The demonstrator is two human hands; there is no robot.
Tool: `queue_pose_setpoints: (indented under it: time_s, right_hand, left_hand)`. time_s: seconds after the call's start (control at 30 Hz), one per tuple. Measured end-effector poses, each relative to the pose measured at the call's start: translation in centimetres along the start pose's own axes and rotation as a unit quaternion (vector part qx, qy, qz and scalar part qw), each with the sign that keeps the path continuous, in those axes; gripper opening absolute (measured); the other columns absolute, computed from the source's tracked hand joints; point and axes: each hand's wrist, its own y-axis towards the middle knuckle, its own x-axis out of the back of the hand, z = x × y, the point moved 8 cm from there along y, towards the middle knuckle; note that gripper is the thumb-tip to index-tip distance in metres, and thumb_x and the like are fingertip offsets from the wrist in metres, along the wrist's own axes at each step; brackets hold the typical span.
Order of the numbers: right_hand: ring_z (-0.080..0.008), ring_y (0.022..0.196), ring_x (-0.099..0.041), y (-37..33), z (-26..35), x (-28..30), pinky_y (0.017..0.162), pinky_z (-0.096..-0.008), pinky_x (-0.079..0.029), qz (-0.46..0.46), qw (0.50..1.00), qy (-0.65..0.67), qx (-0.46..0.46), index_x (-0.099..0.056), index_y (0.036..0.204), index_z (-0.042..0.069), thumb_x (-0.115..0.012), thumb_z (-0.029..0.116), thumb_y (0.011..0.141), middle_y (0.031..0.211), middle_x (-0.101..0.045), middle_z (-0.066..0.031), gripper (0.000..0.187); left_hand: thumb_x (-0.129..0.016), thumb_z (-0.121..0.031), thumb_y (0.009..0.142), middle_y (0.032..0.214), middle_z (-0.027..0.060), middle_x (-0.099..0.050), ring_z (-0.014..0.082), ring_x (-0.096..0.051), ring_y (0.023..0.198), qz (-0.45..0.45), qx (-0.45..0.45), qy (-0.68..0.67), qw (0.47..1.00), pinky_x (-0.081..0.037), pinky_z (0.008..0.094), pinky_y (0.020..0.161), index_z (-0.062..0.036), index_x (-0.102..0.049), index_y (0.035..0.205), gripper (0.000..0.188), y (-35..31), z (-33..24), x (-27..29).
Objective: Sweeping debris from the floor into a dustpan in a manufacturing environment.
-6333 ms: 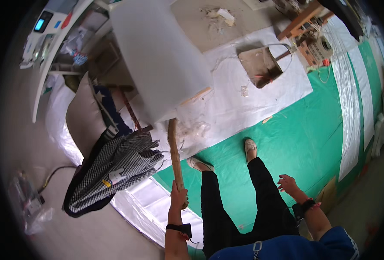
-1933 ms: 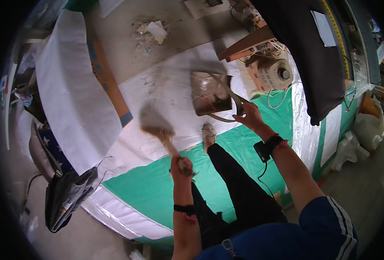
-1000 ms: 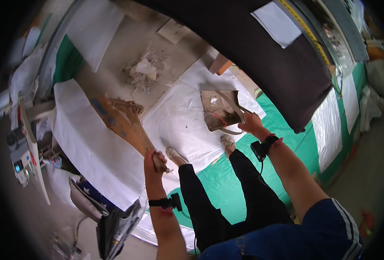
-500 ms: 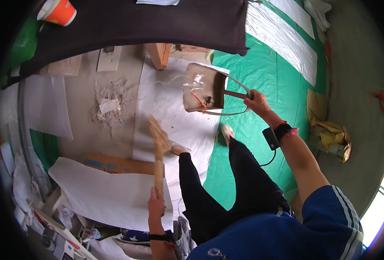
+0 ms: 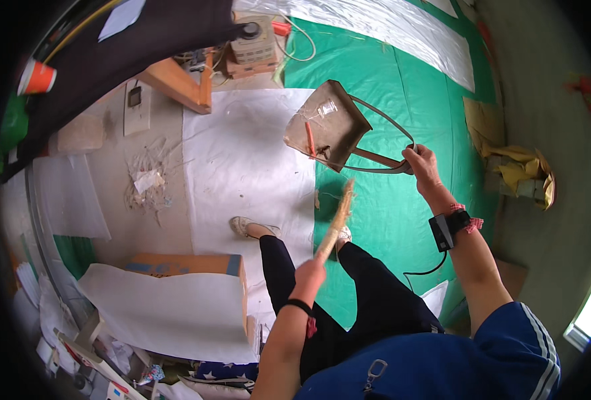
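Note:
My right hand (image 5: 422,167) is closed round the end of the handle of a dustpan (image 5: 329,120), which hangs tilted over the seam of the white and green sheets. Inside the pan lie a reddish strip (image 5: 311,139) and some clear scraps. My left hand (image 5: 311,272) grips a small straw-coloured hand broom (image 5: 339,220). Its bristle end points up toward the dustpan, a short way below it and apart from it. On the bare floor at left lies a heap of pale shreds (image 5: 147,180), away from both hands.
A white sheet (image 5: 242,160) and a green sheet (image 5: 375,73) cover the floor. A cardboard box (image 5: 189,265) under white paper stands at lower left. Wooden legs (image 5: 182,87) hold up a dark-covered table (image 5: 149,47) with an orange cup (image 5: 37,77). Crumpled yellow paper (image 5: 522,167) lies by the wall.
My left hand has swung the broom rightward, from beside my left foot to below the dustpan. The dustpan has tilted, and my right hand has shifted slightly right. The view has turned too.

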Motion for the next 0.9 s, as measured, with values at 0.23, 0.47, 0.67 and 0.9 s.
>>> queue_pose_setpoints:
  time_s: [0.23, 0.47, 0.67, 0.9]
  right_hand:
    - [-0.0089, 0.058, -0.044, -0.8, -5.4, 8.6, 0.052, -0.0257, -0.037, -0.034, 0.999, 0.000, 0.036, -0.055, 0.075, -0.002, -0.058, 0.015, 0.069, 0.064, -0.050, -0.0003, 0.019]
    - [-0.0102, 0.058, -0.045, -2.0, -8.9, 9.6, 0.051, -0.0274, -0.038, -0.075, 0.997, -0.003, -0.009, -0.055, 0.074, -0.003, -0.058, 0.016, 0.067, 0.064, -0.051, -0.0022, 0.020]
    - [-0.0095, 0.056, -0.044, -2.0, -7.2, 7.7, 0.050, -0.0270, -0.036, -0.087, 0.995, -0.038, -0.033, -0.055, 0.072, -0.002, -0.057, 0.015, 0.067, 0.062, -0.050, -0.0014, 0.018]
    - [-0.0097, 0.056, -0.044, -0.9, -4.5, 3.8, 0.050, -0.0273, -0.037, -0.089, 0.995, -0.042, -0.024, -0.055, 0.072, -0.002, -0.056, 0.014, 0.068, 0.061, -0.050, -0.0014, 0.016]
  left_hand:
    - [-0.064, -0.021, 0.070, 0.074, 0.0112, -0.063, 0.0245, -0.062, 0.071, -0.095, 0.097, -0.181, 0.974, -0.048, 0.0382, 0.066, -0.0184, -0.055, 0.116, 0.047, -2.5, 13.7, 8.1]
    - [-0.054, -0.018, 0.076, 0.062, 0.0128, -0.059, 0.0226, -0.056, 0.046, -0.248, 0.272, -0.128, 0.921, -0.047, 0.0350, 0.045, -0.0118, -0.045, 0.126, 0.051, -11.2, 19.0, 15.6]
    - [-0.053, -0.028, 0.080, 0.076, 0.0230, -0.061, 0.0388, -0.060, 0.072, -0.121, 0.148, -0.074, 0.979, -0.048, 0.0480, 0.066, -0.0145, -0.034, 0.132, 0.057, -9.5, 10.6, 8.0]
    - [-0.057, -0.029, 0.078, 0.078, 0.0201, -0.061, 0.0371, -0.060, 0.075, -0.054, 0.073, 0.047, 0.995, -0.047, 0.0469, 0.066, -0.0226, -0.038, 0.128, 0.054, -2.8, 11.5, 6.5]
